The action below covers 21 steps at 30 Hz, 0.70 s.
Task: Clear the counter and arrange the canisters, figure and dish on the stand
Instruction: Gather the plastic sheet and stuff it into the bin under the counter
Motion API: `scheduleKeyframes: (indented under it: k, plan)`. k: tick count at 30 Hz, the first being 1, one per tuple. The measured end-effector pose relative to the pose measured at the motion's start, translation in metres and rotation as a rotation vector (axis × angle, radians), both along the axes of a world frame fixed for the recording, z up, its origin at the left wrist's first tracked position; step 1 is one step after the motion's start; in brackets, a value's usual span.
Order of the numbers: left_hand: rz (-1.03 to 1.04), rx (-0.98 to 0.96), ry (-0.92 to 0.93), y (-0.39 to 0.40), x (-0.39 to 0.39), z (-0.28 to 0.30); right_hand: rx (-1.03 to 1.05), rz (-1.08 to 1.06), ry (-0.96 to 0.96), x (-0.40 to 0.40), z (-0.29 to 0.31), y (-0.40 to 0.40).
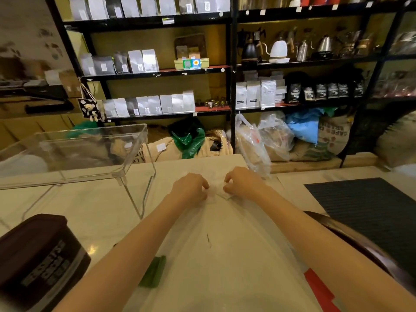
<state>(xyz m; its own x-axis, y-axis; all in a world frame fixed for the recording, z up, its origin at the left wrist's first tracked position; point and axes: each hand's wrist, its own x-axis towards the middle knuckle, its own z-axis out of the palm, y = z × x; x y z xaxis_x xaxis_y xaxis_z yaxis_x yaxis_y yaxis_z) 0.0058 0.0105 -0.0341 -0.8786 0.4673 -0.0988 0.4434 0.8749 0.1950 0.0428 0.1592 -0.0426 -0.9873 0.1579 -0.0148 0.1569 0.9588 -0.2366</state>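
Observation:
A thin clear plastic bag (225,244) lies on the pale counter (94,212) in front of me. My left hand (190,186) and my right hand (242,182) both pinch its far end, fingers closed on the crumpled plastic between them. A clear acrylic stand (85,152) sits on the counter to the left, with nothing on it. A dark brown canister (38,257) with white lettering stands at the near left. A dark round dish (360,242) shows its rim under my right forearm. No figure is in sight.
A black ribbed mat (369,212) covers the counter at right. A green item (154,272) and a red strip (319,287) lie under or by the bag. Beyond the counter stand black shelves (231,70) with coffee bags and kettles, and sacks on the floor.

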Motion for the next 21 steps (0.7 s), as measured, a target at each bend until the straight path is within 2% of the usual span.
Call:
scheduleKeyframes:
  k: [10,21]
  plan:
    - [-0.038,0.023,0.03,-0.009,0.02,0.004,0.001,0.019,0.095,0.021,0.003,0.001]
    - [-0.023,0.117,0.135,-0.025,0.063,0.043,-0.041,0.151,0.212,0.072,0.042,0.005]
